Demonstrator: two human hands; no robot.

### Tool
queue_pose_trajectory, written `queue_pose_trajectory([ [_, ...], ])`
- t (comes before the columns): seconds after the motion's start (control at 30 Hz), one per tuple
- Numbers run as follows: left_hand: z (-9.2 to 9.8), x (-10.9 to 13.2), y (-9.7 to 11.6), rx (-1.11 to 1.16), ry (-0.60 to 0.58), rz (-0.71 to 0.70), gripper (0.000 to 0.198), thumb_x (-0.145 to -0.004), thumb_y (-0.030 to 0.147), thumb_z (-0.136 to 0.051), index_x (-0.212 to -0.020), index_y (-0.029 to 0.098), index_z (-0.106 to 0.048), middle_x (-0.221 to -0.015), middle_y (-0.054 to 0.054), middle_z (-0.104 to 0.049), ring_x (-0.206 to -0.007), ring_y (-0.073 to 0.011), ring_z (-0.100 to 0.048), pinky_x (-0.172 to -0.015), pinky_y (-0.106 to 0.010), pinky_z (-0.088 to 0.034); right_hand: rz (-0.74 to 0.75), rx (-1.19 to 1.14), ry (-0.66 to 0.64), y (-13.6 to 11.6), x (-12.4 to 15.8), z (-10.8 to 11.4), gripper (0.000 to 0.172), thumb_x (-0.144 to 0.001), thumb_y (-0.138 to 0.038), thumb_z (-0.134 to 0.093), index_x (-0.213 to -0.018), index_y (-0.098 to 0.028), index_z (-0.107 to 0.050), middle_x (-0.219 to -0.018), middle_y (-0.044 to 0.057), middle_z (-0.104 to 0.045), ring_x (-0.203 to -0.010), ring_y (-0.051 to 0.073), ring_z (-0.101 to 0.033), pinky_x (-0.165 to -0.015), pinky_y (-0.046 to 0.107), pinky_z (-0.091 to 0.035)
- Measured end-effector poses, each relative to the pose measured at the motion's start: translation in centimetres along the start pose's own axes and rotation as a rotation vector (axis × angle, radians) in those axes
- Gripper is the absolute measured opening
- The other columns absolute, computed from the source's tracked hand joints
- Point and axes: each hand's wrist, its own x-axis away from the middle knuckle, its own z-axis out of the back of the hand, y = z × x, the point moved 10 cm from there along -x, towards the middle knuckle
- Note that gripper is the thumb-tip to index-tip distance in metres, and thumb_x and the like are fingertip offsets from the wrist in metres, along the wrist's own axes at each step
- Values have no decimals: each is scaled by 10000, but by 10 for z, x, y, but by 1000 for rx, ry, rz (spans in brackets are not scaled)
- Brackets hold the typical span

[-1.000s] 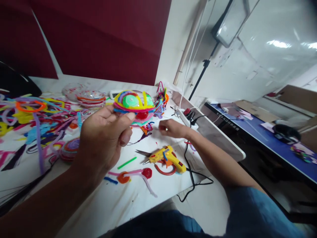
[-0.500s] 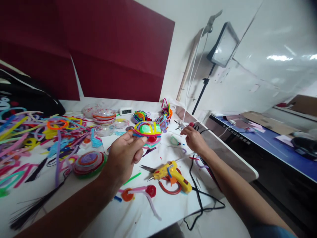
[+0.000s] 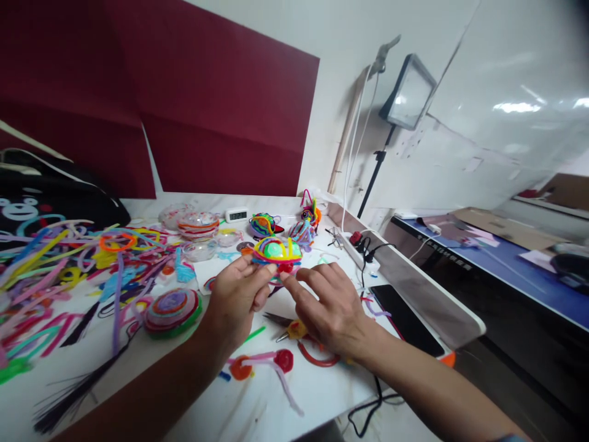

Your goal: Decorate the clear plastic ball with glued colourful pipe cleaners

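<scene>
My left hand (image 3: 239,294) is closed on a craft piece (image 3: 277,248), a dome wound in rainbow pipe cleaners with a bright green middle and a red knob (image 3: 285,268) at its front. The index finger of my right hand (image 3: 329,304) touches the piece by this knob, its other fingers bent and apart; the thumb is hidden. Below the right hand lies a yellow glue gun (image 3: 297,329), mostly covered, with orange-handled scissors (image 3: 317,356) under it. Near them on the white table are a red pipe-cleaner coil (image 3: 284,360) and an orange one (image 3: 241,368).
Loose pipe cleaners (image 3: 55,264) heap at the left, near a coiled disc (image 3: 172,310). Clear bowls (image 3: 199,226), a small clock (image 3: 237,215) and finished crafts stand behind. To the right lie a power strip (image 3: 361,250), a phone (image 3: 407,319) and black cables (image 3: 368,411).
My right hand has come left from the power strip to the craft piece and now covers much of the glue gun. My left hand still holds the piece. The phone has come into fuller view.
</scene>
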Motion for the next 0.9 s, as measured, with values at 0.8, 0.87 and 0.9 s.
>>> queue_pose_trajectory([
  [0.8,-1,1,-8,-6,3,29,381,-605,241,-782,-888,154,-542,-549,109,-447,-387,-4,-285,-373,-153,-161,23,95,13,0,-7,5,201,-951,-115,-533,-1131,-70,-613,-894,101,-704,-754,203,-557,-651,362,-396],
  [0.87,1,1,-8,6,21,36,419,-590,227,-789,-908,154,-527,-548,118,-444,-382,-1,-280,-370,-152,-154,-21,49,59,5,-4,13,178,-926,-101,-567,-1096,-82,-613,-873,102,-692,-758,201,-566,-648,354,-397],
  [0.9,2,0,-8,10,25,36,431,-584,222,-791,-911,154,-519,-547,121,-445,-380,2,-274,-368,-151,-149,-49,27,77,9,-3,16,171,-911,-97,-586,-1080,-90,-613,-874,104,-686,-761,201,-569,-650,351,-400],
])
